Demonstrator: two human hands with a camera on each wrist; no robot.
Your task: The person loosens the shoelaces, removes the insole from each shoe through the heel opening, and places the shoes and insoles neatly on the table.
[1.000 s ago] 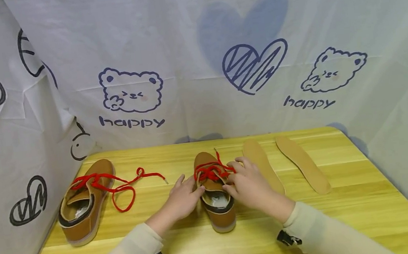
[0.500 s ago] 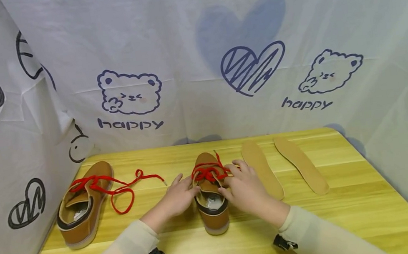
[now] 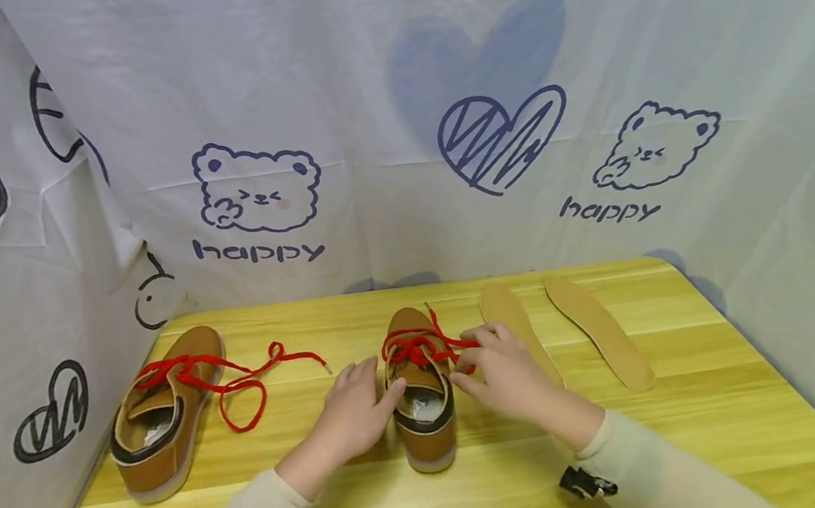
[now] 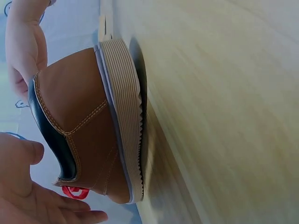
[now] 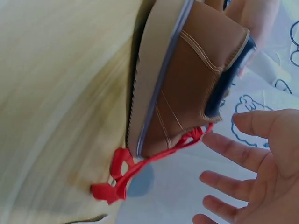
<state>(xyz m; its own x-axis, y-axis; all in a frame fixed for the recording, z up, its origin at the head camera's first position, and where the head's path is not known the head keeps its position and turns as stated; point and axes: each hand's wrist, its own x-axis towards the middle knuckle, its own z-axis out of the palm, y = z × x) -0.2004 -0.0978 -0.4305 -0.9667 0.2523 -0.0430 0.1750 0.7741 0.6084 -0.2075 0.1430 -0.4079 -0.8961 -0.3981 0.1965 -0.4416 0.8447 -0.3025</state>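
A brown leather shoe (image 3: 420, 445) with red laces (image 3: 415, 345) stands upright at the table's middle, toe pointing away and white paper showing inside. My left hand (image 3: 353, 411) is at its left side, fingers extended and thumb near the collar. In the left wrist view, that hand (image 4: 35, 196) has its fingers straight beside the laced end. My right hand (image 3: 505, 381) is on the other side, by the loose lace ends. The right wrist view shows this hand (image 5: 261, 172) with spread fingers, the index fingertip right at the laces, nothing gripped.
Another brown shoe (image 3: 154, 477) stands at the left, its red lace (image 3: 241, 382) trailing over the wooden table (image 3: 511, 502). Two tan insoles lie at the right: one insole (image 3: 508, 314) partly behind my right hand, the other insole (image 3: 601, 337) farther right. A printed cloth (image 3: 390, 231) hangs behind.
The middle shoe's heel has swung slightly left and the shoe now points straighter ahead. My right hand has drawn back a little from the collar; my left fingers have shifted along the side.
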